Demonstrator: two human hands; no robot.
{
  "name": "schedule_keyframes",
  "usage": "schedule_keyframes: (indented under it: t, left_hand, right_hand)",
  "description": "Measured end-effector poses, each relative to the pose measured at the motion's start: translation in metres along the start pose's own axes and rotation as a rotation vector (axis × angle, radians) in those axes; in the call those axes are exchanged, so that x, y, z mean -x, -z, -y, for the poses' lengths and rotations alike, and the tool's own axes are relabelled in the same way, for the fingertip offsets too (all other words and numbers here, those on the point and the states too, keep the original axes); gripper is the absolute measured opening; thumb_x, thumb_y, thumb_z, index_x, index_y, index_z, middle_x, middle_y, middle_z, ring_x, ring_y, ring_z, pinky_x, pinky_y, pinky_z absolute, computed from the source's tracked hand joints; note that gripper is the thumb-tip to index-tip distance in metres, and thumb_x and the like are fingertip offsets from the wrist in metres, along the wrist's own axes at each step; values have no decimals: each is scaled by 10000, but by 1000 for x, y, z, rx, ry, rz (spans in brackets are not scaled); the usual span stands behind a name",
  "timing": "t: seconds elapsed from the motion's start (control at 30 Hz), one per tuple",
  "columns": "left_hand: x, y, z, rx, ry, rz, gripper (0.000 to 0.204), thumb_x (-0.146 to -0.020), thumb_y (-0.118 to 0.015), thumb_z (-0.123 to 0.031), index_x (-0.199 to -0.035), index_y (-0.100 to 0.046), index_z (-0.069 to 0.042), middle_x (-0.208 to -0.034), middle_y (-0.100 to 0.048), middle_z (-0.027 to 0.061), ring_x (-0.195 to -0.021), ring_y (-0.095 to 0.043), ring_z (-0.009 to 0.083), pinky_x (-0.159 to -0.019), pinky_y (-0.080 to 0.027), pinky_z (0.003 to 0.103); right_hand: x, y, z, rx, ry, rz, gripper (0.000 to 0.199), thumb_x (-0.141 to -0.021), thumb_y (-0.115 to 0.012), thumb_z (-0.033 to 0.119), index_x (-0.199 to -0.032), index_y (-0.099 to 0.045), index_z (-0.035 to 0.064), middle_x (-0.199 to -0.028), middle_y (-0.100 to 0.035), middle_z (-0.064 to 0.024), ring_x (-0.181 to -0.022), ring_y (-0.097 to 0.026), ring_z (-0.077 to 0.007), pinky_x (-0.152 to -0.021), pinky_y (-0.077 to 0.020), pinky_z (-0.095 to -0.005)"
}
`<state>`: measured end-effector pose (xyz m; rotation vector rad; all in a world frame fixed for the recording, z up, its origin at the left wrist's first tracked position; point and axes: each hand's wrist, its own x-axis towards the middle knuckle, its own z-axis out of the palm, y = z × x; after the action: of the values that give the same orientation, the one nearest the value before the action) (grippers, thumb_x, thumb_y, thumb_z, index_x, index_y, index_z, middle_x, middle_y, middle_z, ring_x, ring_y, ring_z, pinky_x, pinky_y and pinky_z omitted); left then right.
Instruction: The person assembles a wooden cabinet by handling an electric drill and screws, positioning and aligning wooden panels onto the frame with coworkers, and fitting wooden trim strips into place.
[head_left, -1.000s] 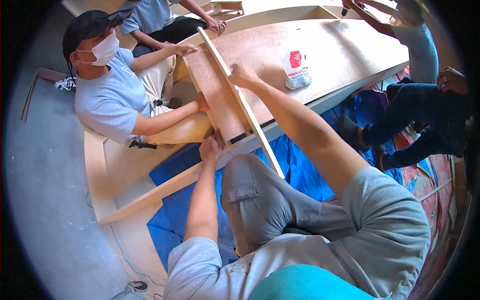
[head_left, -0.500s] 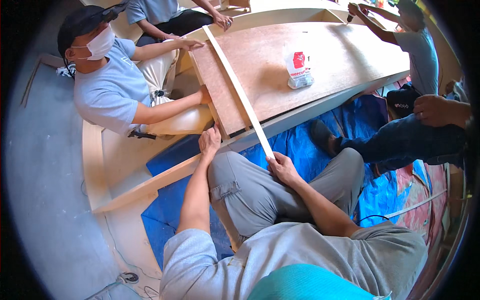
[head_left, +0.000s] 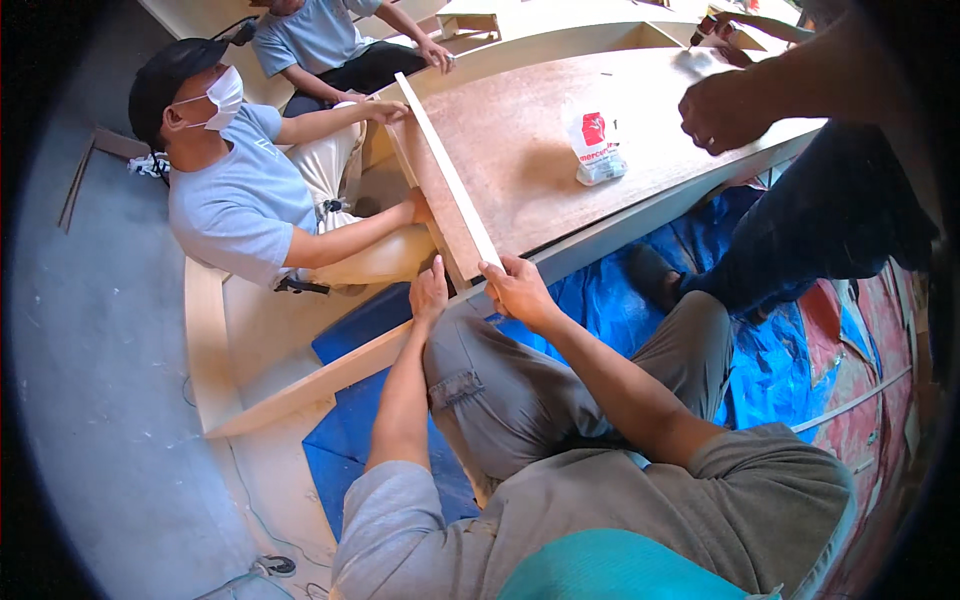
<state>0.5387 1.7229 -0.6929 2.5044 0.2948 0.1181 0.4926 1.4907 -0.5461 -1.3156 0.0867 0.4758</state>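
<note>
A long, thin, pale wooden strip (head_left: 447,170) lies across the left end of a brown plywood panel (head_left: 500,125). My right hand (head_left: 518,293) is closed around the strip's near end, by the panel's near corner. Beside that corner, my left hand (head_left: 429,296) rests near the wooden frame's edge, its visible fingers pointing up and holding nothing that I can see. The panel sits on a long pale wooden frame (head_left: 320,372). Across from me, a masked person's hand (head_left: 388,110) touches near the strip's far end; that person's other hand is at the panel's left edge.
A white plastic bag (head_left: 597,150) stands on the panel. From the right, another person's arm and hand (head_left: 728,112) reach over the panel. Farther back, someone holds a drill (head_left: 704,30). A blue tarp (head_left: 590,275) covers the floor beside my knees; a shoe (head_left: 655,278) rests on it.
My right hand has moved left and away from me with the strip, which now lies closer to the panel's left edge. My left hand's fingers have straightened. A co-worker's arm now reaches over the panel.
</note>
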Motion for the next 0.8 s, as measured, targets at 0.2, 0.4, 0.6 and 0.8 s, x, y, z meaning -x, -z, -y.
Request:
schedule_keyframes:
  t: [0.2,0.4,0.6,0.8]
  left_hand:
    - [-2,1,-1,14,43,6,851,-1076,-229,-589,-869,-737,61,-974,-703,334,-987,-657,522,-918,-484,589]
    - [-6,0,-6,5,78,45,835,-1079,-220,-583,-937,-738,57,-1030,-690,355,-1031,-658,510,-933,-488,579]
    - [-5,3,-9,43,-13,-5,773,-1082,-228,-564,-1048,-722,29,-1096,-707,298,-1072,-648,492,-955,-481,563]
    - [-3,8,-14,25,15,31,732,-1084,-230,-548,-1157,-712,-2,-1162,-697,287,-1123,-635,478,-983,-473,549]
  right_hand:
    - [-1,-5,-2,3,4,2,243,-1033,-632,259,-1009,-619,17,-664,-501,-2,-467,-426,-93,-417,-321,-282]
    - [-7,-3,1,84,-10,8,245,-1021,-635,256,-1009,-612,13,-665,-502,-8,-470,-436,-108,-423,-337,-286]
    - [-3,-5,3,20,-58,32,252,-1017,-629,260,-1069,-602,15,-671,-494,-3,-481,-423,-101,-421,-319,-283]
    - [0,-2,6,-1,-82,31,275,-1020,-626,269,-1113,-609,11,-669,-490,1,-481,-415,-87,-421,-307,-274]
